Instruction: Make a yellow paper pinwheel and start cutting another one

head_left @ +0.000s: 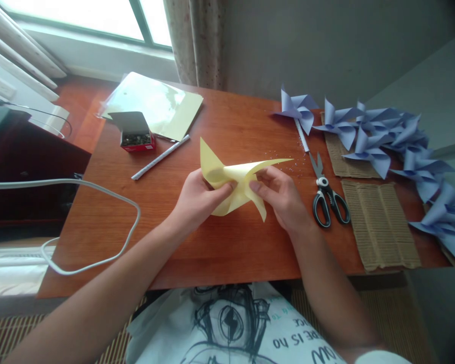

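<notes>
Between my two hands, above the table, is a yellow paper pinwheel (pixel 238 174) with its blades curled in toward the middle. My left hand (pixel 205 194) grips its left side, the thumb pressed near the centre. From the right, my right hand (pixel 278 189) pinches the paper with thumb and fingers; some fingertips are hidden behind it. Scissors (pixel 324 194) with black and grey handles lie to the right of my right hand, blades slightly apart. A purple pinwheel (pixel 296 108) on a white paper stick (pixel 302 135) lies farther back.
Several purple pinwheels (pixel 375 131) cover the right side, partly over corrugated cardboard (pixel 382 225). At the left are a small red box (pixel 137 141) of tiny metal pieces, a rolled paper stick (pixel 161 156) and yellow sheets (pixel 189 119). A white cable (pixel 136 217) loops over the table (pixel 227 253).
</notes>
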`<state>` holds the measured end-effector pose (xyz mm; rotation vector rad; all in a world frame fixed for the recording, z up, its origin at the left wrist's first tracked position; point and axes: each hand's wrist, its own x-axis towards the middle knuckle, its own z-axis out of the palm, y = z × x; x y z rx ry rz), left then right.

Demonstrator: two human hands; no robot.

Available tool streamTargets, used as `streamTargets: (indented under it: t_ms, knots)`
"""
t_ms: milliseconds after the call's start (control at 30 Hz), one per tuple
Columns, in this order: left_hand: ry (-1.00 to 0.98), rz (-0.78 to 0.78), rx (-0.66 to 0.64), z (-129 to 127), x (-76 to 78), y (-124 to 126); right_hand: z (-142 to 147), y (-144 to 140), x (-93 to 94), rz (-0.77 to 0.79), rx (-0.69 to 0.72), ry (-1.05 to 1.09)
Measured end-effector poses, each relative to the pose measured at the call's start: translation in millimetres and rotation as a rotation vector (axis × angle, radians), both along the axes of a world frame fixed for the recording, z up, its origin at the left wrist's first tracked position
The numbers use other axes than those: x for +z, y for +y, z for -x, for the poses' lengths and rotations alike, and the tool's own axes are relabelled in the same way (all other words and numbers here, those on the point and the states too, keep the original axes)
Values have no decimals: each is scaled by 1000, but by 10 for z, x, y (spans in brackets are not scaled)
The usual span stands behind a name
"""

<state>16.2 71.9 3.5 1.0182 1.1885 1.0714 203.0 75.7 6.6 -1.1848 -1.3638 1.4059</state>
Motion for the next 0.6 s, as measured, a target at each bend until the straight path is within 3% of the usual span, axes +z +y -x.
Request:
streamTargets:
  t_ms: [133, 300, 600]
  knots:
    - [97, -78, -43, 3, 5, -5, 21, -25, 22, 49, 17, 93]
    - [170, -141, -79, 10, -16, 3, 42, -8, -47, 2, -87, 38]
    - [156, -100, -107, -8, 3, -10, 73, 4, -81, -43, -151, -70]
